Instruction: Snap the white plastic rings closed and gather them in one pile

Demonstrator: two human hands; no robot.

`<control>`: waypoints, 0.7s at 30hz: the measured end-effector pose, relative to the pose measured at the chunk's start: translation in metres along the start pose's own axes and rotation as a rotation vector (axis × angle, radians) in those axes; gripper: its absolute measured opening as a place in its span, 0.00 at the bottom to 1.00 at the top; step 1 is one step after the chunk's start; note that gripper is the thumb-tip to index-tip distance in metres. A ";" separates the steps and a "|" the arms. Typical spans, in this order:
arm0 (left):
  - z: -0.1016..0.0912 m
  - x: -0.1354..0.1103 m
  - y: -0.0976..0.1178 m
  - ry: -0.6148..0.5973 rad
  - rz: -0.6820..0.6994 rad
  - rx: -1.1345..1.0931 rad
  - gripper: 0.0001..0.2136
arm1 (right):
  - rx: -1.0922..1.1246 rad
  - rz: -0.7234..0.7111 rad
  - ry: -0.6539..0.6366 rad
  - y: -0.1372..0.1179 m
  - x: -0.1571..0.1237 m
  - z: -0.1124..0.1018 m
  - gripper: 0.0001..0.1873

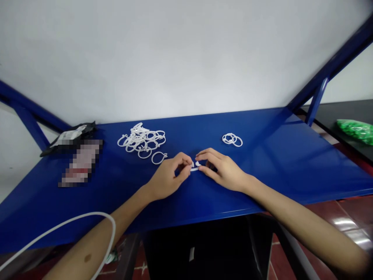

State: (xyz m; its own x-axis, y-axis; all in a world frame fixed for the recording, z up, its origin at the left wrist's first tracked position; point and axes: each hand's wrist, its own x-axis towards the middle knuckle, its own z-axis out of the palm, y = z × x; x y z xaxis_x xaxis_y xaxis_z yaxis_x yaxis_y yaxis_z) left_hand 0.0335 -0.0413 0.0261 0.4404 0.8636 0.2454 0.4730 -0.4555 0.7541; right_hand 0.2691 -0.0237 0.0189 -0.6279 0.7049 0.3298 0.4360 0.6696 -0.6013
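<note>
Between my hands, just above the blue tabletop, is a small white plastic ring [194,169] with its clasp ends apart at the top. My left hand [167,177] pinches the ring's left side between thumb and fingers. On the other side, my right hand [223,170] has its thumb and fingertips closed around the right end; they partly hide the ring. A single white ring with a clasp [153,160] lies just left of my left hand. Beyond it is a loose pile of similar white rings [140,140]. Several more rings [239,144] overlap in a small group at the right.
A black plastic package [87,132] with a white label and a pixelated flat item [83,161] lie at the left. A white cable [67,221] loops over my left forearm. Blue frame bars [317,99] flank the blue table [276,163]; a green-filled bag [357,130] sits far right.
</note>
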 end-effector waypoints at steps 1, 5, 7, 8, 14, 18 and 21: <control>0.005 -0.001 0.002 -0.020 0.013 -0.035 0.04 | 0.015 -0.012 -0.011 -0.002 0.000 0.001 0.10; 0.014 -0.003 0.003 -0.006 0.068 -0.032 0.04 | 0.089 0.025 -0.054 -0.006 -0.001 0.000 0.09; 0.013 -0.003 0.002 0.032 0.109 0.041 0.04 | 0.152 0.044 -0.056 -0.007 0.000 -0.001 0.10; 0.013 -0.004 0.001 0.052 0.139 0.085 0.04 | 0.179 0.042 -0.052 -0.008 0.000 -0.001 0.10; 0.020 -0.007 -0.003 0.146 0.371 0.329 0.06 | 0.163 -0.052 -0.021 -0.006 -0.001 0.002 0.10; 0.029 -0.008 -0.007 0.205 0.501 0.482 0.09 | 0.111 -0.125 -0.062 -0.004 -0.004 0.004 0.13; 0.032 -0.009 -0.008 0.228 0.553 0.567 0.09 | 0.081 -0.160 -0.066 -0.003 -0.005 0.004 0.13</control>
State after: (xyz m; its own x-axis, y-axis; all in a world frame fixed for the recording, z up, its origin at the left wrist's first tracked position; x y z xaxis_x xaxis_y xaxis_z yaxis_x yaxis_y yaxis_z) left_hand 0.0500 -0.0524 -0.0013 0.5857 0.4774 0.6550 0.5735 -0.8151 0.0813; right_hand 0.2680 -0.0300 0.0162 -0.7275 0.5719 0.3790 0.2750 0.7492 -0.6025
